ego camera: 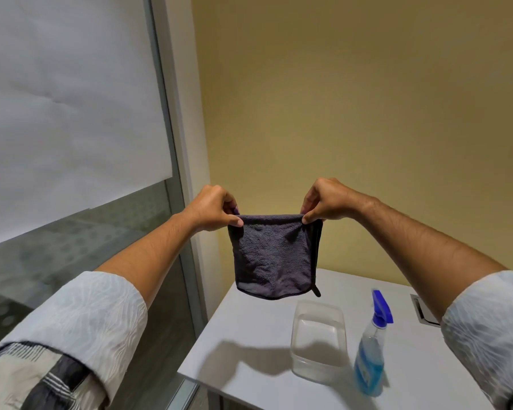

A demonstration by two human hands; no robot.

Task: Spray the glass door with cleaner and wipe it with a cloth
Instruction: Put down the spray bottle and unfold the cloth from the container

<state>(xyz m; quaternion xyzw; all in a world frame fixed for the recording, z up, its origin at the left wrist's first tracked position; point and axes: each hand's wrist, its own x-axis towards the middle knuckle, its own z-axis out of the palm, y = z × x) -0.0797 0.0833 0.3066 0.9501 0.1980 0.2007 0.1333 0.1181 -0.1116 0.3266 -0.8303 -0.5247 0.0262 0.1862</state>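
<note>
The dark grey cloth (273, 255) hangs in the air in front of the yellow wall, held up by its top edge and folded double, its lower hem drooping above the back of the white worktop (249, 335). The left hand (214, 208) pinches the top left corner between thumb and curled fingers, and the right hand (323, 199) pinches the top right corner the same way, so the top edge is pulled fairly straight between them.

Below and to the right, the spray bottle (370, 356) with blue cleaner and a blue trigger head stands upright on the worktop, touched by neither hand. Just beside it on the left sits a clear plastic tub (317, 341). A metal-edged opening (424, 310) is set into the worktop further right.

The glass door (80, 232) stands to the left, its upper part covered by a white sheet (71, 99), its lower part frosted with dots.

As I judge it, the task is at an early stage: the glass shows no clear wet streaks or droplets, though the frosting makes that hard to tell. Spraying and wiping both seem left to do.
</note>
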